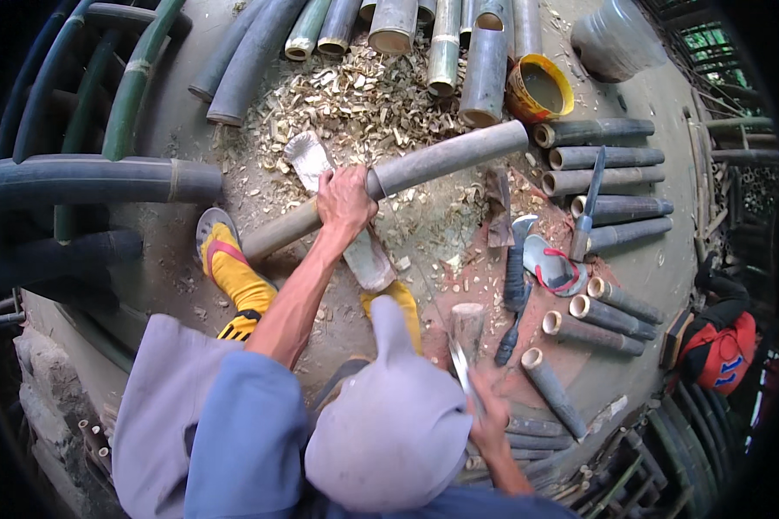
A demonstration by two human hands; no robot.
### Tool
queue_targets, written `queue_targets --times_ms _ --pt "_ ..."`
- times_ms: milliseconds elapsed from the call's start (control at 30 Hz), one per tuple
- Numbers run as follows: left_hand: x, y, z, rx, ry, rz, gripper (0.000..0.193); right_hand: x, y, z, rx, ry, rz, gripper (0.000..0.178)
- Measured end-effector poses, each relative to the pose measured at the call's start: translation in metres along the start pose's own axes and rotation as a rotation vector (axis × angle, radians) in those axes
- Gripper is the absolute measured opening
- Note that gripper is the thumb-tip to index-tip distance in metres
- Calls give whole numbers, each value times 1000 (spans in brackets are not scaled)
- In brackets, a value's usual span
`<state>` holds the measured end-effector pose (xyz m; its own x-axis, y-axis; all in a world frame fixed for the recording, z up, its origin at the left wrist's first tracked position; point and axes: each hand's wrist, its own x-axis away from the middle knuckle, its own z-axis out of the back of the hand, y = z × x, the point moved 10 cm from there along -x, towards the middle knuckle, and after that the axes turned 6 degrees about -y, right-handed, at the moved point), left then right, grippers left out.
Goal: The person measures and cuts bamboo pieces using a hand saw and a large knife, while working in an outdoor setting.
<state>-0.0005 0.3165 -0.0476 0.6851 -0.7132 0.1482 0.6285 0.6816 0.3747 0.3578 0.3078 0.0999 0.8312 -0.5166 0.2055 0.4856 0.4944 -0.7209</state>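
My left hand (pixel 346 203) is closed around a long bamboo tube (pixel 454 157), which slants up to the right. The tube lies across a pale wooden block (pixel 369 259) on the ground. Its lower end rests by my sandalled foot (pixel 234 259) in a yellow sock. At lower right, my right hand (pixel 491 417), smeared by motion, is closed on a knife (pixel 460 362) whose thin shiny blade points up and left. The knife is apart from the tube. A short wooden stump (pixel 468 324) stands just above that hand. Grey cloth hides part of the lower middle.
Pale shavings (pixel 346 99) cover the ground beyond the tube. Cut bamboo tubes (pixel 610 159) lie right and far. A yellow bucket (pixel 541 89), loose sandal (pixel 552 266), second knife (pixel 587 212) and curved-bladed tool (pixel 517 268) lie to the right. Thick bamboo poles (pixel 104 182) stand left.
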Motion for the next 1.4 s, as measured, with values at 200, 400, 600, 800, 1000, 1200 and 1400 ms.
queue_targets --times_ms 200,400,600,800,1000,1200,1400 --pt "-1 4 -7 -9 -21 -2 34 -83 -4 -24 -151 -12 -56 41" --pt "3 14 -5 32 16 -69 36 -140 -15 -36 -176 -14 -98 40" --pt "1 5 2 37 39 -24 31 25 11 -3 -33 -62 -159 41" --pt "-6 13 -5 35 3 -34 32 -161 -19 -40 -257 52 -38 39" --pt "2 -5 -5 -18 -36 28 33 -41 4 -16 -191 -33 -69 41" --pt "-2 0 -2 15 71 -31 31 -38 11 -19 -109 -4 -32 41" --pt "0 12 -11 13 -91 -7 31 -168 -11 -46 -256 2 -93 39"
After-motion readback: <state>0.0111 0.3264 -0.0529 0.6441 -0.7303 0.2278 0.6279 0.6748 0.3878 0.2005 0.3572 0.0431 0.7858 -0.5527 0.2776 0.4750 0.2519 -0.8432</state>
